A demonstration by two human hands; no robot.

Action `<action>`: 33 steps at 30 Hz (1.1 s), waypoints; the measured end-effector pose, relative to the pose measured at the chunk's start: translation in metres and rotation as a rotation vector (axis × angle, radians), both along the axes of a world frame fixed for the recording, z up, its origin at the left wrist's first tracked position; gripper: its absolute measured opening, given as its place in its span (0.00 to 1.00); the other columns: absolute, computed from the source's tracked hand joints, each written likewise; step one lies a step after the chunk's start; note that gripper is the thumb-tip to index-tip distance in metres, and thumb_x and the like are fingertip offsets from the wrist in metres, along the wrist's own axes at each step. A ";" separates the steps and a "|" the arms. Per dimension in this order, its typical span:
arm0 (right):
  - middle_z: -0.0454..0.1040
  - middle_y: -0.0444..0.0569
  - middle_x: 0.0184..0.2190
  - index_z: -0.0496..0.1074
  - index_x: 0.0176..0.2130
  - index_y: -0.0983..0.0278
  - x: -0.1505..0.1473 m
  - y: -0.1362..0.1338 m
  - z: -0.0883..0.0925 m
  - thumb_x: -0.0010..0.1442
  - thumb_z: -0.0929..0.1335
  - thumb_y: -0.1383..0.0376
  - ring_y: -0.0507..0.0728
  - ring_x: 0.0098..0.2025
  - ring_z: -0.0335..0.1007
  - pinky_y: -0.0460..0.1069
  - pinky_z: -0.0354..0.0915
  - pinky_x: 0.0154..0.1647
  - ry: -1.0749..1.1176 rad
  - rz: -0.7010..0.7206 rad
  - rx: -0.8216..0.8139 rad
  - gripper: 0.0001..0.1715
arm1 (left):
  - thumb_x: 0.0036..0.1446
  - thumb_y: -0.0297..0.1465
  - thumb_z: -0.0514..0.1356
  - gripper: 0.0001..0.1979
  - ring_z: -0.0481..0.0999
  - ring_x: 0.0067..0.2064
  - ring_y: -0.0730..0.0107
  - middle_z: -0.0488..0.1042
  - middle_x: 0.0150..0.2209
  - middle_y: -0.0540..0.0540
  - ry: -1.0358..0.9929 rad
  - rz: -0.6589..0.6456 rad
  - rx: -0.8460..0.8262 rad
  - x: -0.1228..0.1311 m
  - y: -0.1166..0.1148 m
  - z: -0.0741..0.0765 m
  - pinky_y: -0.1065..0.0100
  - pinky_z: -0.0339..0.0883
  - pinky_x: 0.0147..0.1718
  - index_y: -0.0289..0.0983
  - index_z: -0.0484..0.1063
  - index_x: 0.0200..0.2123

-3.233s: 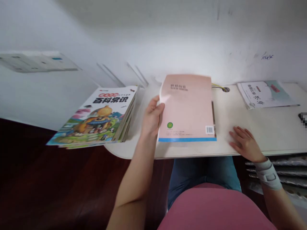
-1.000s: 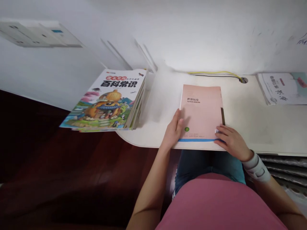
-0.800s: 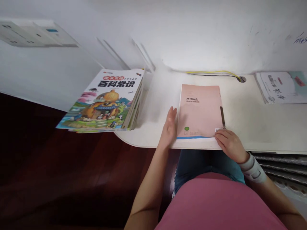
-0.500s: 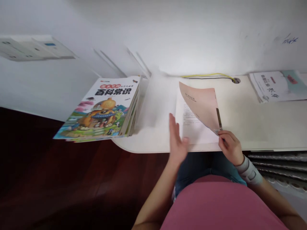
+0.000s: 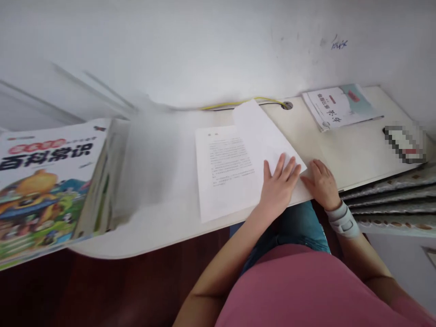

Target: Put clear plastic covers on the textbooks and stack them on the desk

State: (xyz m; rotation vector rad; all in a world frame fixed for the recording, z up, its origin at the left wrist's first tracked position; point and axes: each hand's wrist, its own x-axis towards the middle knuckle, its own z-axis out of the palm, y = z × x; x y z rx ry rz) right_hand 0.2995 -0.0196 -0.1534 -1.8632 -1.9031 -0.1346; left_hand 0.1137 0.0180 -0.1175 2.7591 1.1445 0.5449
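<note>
Open paperback book point(image 5: 230, 172) lying on the near part of a white desk point(image 5: 153, 238), its pages tilted across the desktop. The left-hand page carries a short heading and paragraphs of print, too small to read. A blank-looking sheet point(image 5: 260, 134) lies to its right. The left hand point(image 5: 277, 190) rests on this sheet, fingers spread wide and flat, holding nothing. The right hand point(image 5: 320, 184), with a grey wrist brace point(image 5: 343, 221), lies just beside the sheet's lower corner, fingers close together and slightly curled; whether they pinch the paper cannot be told. Left of the book, a thick stack of books point(image 5: 44, 181) shows a cover titled "百科常识". Behind, a workbook point(image 5: 337, 106) has a blurred title. A yellow cable point(image 5: 241, 103) runs to a desk grommet point(image 5: 287, 105).
</note>
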 end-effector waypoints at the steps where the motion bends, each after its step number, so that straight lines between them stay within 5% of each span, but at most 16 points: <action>1: 0.68 0.67 0.54 0.64 0.55 0.72 0.001 0.000 -0.002 0.63 0.63 0.59 0.68 0.58 0.63 0.63 0.64 0.56 0.005 0.007 -0.004 0.26 | 0.63 0.23 0.47 0.23 0.47 0.68 0.49 0.61 0.64 0.40 0.030 -0.028 0.005 0.003 -0.001 -0.002 0.32 0.40 0.61 0.39 0.64 0.60; 9: 0.71 0.61 0.52 0.69 0.52 0.67 -0.002 0.000 0.000 0.65 0.60 0.62 0.65 0.57 0.65 0.61 0.64 0.57 0.074 0.023 0.018 0.20 | 0.63 0.23 0.49 0.21 0.54 0.66 0.46 0.65 0.61 0.39 0.107 -0.094 -0.031 0.000 0.000 -0.011 0.30 0.43 0.59 0.39 0.68 0.56; 26: 0.71 0.61 0.50 0.67 0.56 0.66 0.002 0.000 -0.001 0.66 0.56 0.64 0.64 0.54 0.65 0.63 0.64 0.55 0.253 0.002 0.063 0.23 | 0.64 0.25 0.49 0.20 0.57 0.65 0.52 0.68 0.59 0.43 0.135 -0.185 -0.046 0.009 0.001 -0.012 0.34 0.45 0.60 0.42 0.67 0.57; 33: 0.71 0.58 0.41 0.70 0.52 0.65 0.001 -0.001 0.002 0.65 0.55 0.68 0.63 0.44 0.65 0.59 0.66 0.47 0.144 -0.044 0.056 0.23 | 0.64 0.25 0.49 0.22 0.59 0.64 0.49 0.67 0.60 0.43 0.160 -0.157 -0.073 0.004 0.001 -0.011 0.33 0.46 0.59 0.46 0.67 0.57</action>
